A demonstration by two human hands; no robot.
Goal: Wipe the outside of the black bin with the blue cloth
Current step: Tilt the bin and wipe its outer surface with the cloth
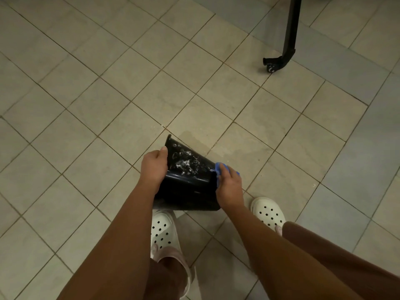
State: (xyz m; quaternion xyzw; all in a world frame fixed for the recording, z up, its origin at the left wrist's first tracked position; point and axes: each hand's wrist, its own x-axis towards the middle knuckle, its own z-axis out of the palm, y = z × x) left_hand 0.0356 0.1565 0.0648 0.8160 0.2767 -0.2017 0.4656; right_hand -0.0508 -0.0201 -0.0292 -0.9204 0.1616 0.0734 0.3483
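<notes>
Between my hands hangs the glossy black plastic bin [190, 182], tipped w/ its narrow end away so the sudsy wall faces up. L hand [154, 167] curls round its left side to steady it; R hand [229, 187] presses the bunched blue cloth [219, 166] onto the right side. Underneath: beige tiled floor [108, 94], wet patch [233, 146] just beyond, white clogs [163, 230] nearer me, black metal leg [290, 35] well past R hand.
</notes>
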